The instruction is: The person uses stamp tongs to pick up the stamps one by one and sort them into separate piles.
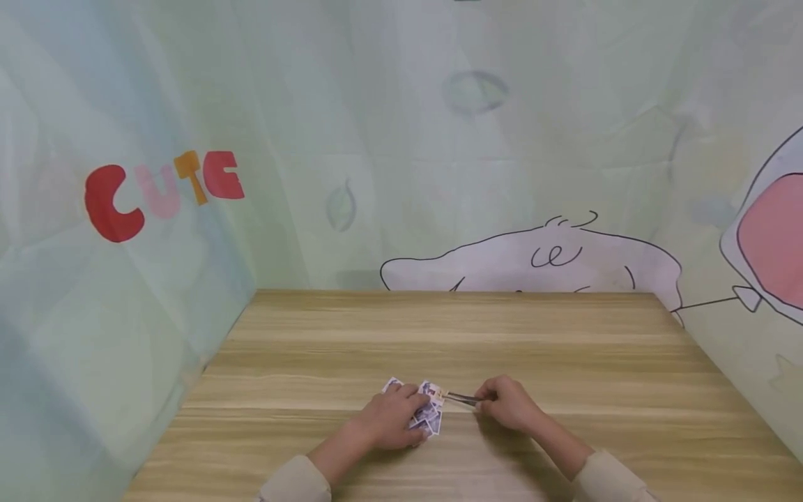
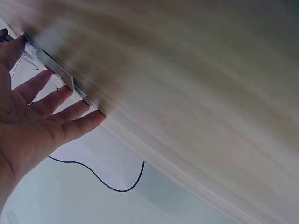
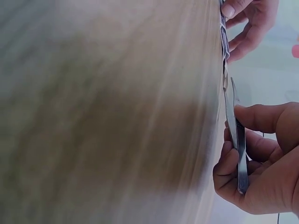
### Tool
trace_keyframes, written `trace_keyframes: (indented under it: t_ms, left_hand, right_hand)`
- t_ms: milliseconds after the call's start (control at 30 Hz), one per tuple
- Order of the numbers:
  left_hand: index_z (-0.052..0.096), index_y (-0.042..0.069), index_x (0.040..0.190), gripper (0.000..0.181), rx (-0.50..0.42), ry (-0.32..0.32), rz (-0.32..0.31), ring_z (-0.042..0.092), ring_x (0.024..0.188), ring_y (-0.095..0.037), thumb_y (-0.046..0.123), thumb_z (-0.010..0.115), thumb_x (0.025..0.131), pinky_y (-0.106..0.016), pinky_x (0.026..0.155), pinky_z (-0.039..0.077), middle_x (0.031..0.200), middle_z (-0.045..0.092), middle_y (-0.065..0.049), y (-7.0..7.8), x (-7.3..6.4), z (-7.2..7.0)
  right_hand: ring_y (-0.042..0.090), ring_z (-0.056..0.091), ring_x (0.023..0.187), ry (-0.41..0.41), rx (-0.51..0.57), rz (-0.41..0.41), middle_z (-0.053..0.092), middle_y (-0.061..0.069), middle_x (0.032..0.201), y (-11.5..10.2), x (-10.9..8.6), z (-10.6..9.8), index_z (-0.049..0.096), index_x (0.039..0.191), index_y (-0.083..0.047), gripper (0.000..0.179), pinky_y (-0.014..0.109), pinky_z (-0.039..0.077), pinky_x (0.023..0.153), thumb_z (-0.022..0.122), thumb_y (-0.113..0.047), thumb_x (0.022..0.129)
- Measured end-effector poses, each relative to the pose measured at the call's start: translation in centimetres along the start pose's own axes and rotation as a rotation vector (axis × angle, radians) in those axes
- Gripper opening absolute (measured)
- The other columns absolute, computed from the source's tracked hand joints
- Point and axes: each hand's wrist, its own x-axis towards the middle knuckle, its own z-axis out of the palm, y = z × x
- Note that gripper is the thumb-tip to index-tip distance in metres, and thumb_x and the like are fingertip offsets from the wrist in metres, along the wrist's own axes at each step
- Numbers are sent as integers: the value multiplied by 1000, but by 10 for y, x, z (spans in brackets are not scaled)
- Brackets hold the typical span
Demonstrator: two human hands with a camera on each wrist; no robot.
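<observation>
Small picture cards (image 1: 433,421) with white borders lie overlapping on the wooden table. My left hand (image 1: 394,417) rests over them, fingers spread and fairly straight; it hides part of the cards. In the left wrist view its fingertips press at the edge of the cards (image 2: 60,70). A pair of metal tweezers (image 3: 241,161) is gripped between the thumb and fingers of my right hand (image 1: 507,404). The two tweezer tips stand apart in the right wrist view, right at the edge of the nearest card. They point left toward the left hand.
The wood-grain table (image 1: 452,328) reaches back to a pale green cloth backdrop (image 1: 401,139) with cartoon drawings. Another stretch of backdrop (image 1: 81,335), printed with coloured letters, borders the left side. Light sleeves (image 1: 297,481) cover both forearms near the front.
</observation>
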Motion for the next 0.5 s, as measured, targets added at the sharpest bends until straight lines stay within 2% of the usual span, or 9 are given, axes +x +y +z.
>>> trace_keyframes:
  t_ms: [200, 500]
  left_hand:
    - [55, 12, 128, 57, 6, -10, -2, 49, 108, -27, 44, 63, 81, -41, 78, 49, 124, 51, -10, 0, -1, -1]
    - [54, 12, 129, 59, -3, -22, -7, 49, 109, -27, 45, 63, 81, -41, 78, 49, 125, 51, -10, 1, -1, -1]
  right_hand:
    - [13, 50, 61, 12, 2, 19, 58, -2, 68, 0, 3, 2, 67, 79, 3, 4, 29, 44, 56, 63, 3, 77]
    - [14, 49, 62, 27, -23, -18, 59, -1, 70, -4, 3, 3, 66, 76, -1, 9, 28, 43, 56, 61, 6, 77]
